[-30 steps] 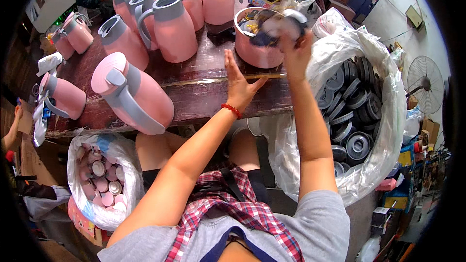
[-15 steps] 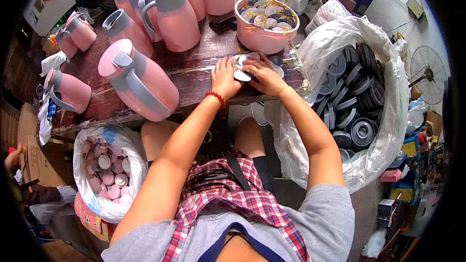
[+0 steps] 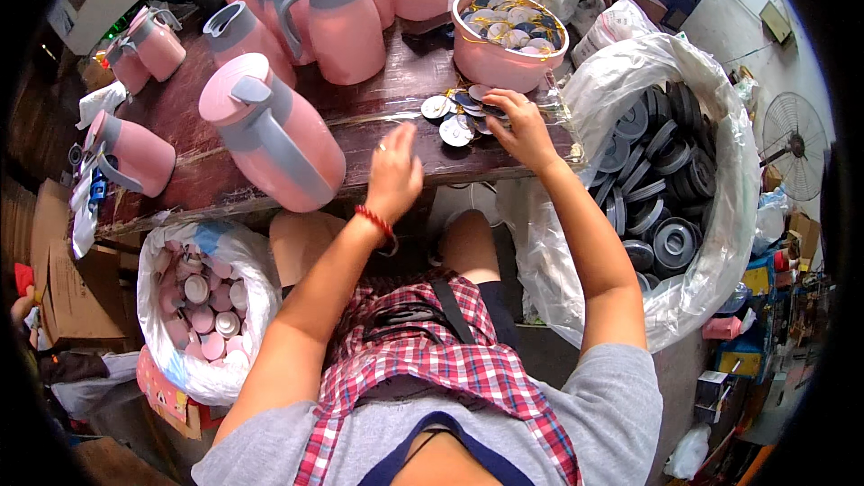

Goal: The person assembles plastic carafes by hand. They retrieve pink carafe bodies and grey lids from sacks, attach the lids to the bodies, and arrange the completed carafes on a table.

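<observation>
My right hand is at a small pile of round discs on the dark red table, its fingers and thumb closed about a dark disc at the pile's right side. The discs are white or dark, some with yellow string. My left hand hangs over the table's front edge, slightly blurred, fingers loosely apart with nothing visible in them. It is between the pile and a pink pitcher with a grey handle and pink lid. Behind the pile stands a pink tub full of similar discs with yellow strings.
Several lidless pink pitchers crowd the table's far side, and others stand at left. A clear plastic bag of dark grey lids is at right. Below the table's left, a white bag holds pink and white parts. A fan stands far right.
My left hand has left the discs and moved left and toward me. My right hand has shifted slightly right, uncovering the pile. The view has shifted a little.
</observation>
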### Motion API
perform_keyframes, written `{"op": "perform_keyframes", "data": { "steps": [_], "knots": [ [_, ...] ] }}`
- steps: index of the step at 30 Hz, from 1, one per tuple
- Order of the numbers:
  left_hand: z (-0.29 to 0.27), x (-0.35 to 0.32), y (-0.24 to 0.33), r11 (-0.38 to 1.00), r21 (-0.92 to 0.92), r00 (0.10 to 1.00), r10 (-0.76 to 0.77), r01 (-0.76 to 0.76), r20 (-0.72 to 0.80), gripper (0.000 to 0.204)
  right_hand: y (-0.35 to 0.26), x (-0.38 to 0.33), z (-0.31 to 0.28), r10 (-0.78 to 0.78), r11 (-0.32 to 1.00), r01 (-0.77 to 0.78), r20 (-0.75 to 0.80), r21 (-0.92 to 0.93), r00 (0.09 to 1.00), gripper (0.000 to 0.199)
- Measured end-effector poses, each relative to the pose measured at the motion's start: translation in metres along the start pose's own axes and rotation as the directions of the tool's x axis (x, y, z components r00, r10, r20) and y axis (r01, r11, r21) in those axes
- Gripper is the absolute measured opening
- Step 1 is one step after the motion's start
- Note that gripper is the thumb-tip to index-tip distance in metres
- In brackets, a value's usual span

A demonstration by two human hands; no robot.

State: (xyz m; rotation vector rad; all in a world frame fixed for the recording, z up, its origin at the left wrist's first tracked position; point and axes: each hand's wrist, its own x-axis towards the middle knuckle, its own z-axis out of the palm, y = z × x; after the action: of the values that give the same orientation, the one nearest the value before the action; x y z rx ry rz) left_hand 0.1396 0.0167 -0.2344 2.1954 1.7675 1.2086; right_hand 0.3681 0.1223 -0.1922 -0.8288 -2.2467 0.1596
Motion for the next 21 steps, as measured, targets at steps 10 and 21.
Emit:
{"op": "perform_keyframes", "data": {
  "steps": [10,21],
  "knots": [
    [-0.112,-0.093,0.035,0.951,-0.308,1.000,0.026,-0.028,-0.010,0.021,-0.017,0.061,0.076,0.192,0.912,-0.008,0.408,-0.411,0.893,0.023],
    [-0.174,-0.070,0.001,0.773,-0.616,0.901,-0.365,0.153,-0.234,0.021,-0.020,0.111,0.030,0.622,0.237,-0.033,-0.125,0.971,0.773,0.014]
  ]
}}
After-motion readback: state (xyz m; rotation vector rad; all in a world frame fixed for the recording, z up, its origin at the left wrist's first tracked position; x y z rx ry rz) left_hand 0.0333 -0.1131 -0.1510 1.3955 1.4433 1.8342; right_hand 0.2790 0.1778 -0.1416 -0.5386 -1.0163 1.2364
